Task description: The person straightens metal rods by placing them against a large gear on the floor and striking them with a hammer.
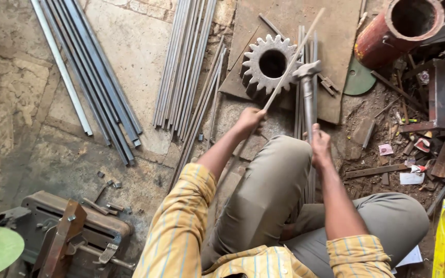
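Left hand [250, 119] grips a thin rod [294, 56], right hand [319, 145] clasps a hammer [307, 87] over the gear [270, 63]; rod looks unstruck, bundles unworked.

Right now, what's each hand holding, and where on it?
Left hand grips a long thin metal rod near its lower end. Right hand holds a grey metal hammer by the bottom of its handle.

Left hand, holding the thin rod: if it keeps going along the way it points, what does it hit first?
Probably the large gear: the left hand points up the thin rod toward its toothed rim, though height above it is unclear.
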